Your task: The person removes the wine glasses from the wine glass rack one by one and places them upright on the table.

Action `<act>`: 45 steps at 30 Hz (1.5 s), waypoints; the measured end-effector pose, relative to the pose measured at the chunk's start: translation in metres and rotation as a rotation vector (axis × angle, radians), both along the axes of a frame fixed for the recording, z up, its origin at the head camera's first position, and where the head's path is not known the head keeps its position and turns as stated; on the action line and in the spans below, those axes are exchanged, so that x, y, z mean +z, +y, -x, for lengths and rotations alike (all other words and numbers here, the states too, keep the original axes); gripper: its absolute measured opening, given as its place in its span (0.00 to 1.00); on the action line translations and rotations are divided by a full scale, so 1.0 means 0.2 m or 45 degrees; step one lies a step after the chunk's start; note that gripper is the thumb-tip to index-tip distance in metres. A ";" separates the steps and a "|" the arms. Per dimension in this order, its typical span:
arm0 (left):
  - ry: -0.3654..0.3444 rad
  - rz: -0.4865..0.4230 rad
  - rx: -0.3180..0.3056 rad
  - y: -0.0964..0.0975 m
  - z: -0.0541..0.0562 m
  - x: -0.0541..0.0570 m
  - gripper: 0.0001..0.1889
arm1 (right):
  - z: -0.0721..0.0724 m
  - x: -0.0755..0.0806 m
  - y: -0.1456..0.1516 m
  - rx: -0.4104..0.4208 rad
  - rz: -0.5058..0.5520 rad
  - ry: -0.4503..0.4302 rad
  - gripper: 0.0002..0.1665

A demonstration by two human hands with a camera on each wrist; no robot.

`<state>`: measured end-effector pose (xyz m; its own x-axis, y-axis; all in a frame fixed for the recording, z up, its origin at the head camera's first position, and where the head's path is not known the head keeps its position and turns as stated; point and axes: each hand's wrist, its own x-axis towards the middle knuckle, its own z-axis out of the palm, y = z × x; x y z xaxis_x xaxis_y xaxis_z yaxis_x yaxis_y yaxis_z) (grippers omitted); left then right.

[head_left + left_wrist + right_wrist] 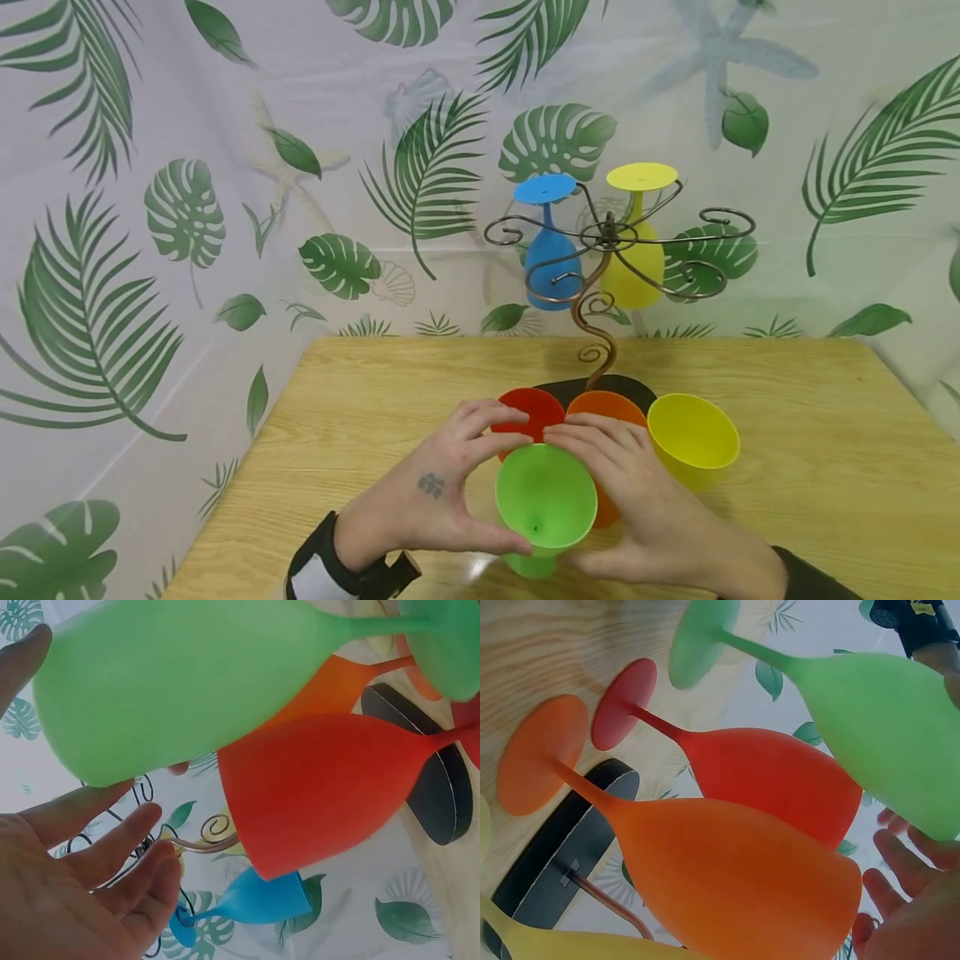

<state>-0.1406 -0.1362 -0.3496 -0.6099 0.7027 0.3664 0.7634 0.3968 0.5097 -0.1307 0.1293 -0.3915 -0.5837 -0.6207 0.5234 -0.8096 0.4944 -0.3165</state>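
Far from the desk's (pixel 390 392) back edge, a left hand (pixel 444 477) and right hand (pixel 637 500) curve wide round the green cup (pixel 546 496); from the left wrist, that hand pinches its rim; from the right wrist, I can't tell any grip; this seems the grabbing step, needing steady squeezing next.

The green goblet (pixel 546 492), red goblet (pixel 322 787), orange goblet (pixel 735 870) and upright yellow goblet (pixel 692 429) look like smooth plastic, opaque and matt to faintly satin. The hanging blue goblet (pixel 553 271) and hanging yellow goblet (pixel 647 257) share that plain plastic finish. The scrolled rack (pixel 609 233) is metal with a dull bronze gleam; its black base (pixel 435 787) appears smooth and matt. The surface (pixel 375 400) shows wood grain under a slight sheen; the backdrop (pixel 300 83) resembles creased printed cloth.
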 end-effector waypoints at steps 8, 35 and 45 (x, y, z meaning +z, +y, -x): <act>-0.015 0.131 0.014 -0.01 0.02 -0.04 0.41 | 0.01 -0.04 -0.01 -0.044 -0.078 0.073 0.61; -0.115 0.270 -0.021 -0.05 0.06 -0.09 0.46 | 0.04 -0.08 -0.05 -0.097 -0.208 0.211 0.62; -0.164 0.254 -0.009 -0.04 0.09 -0.10 0.45 | 0.04 -0.07 -0.06 -0.148 -0.278 0.250 0.62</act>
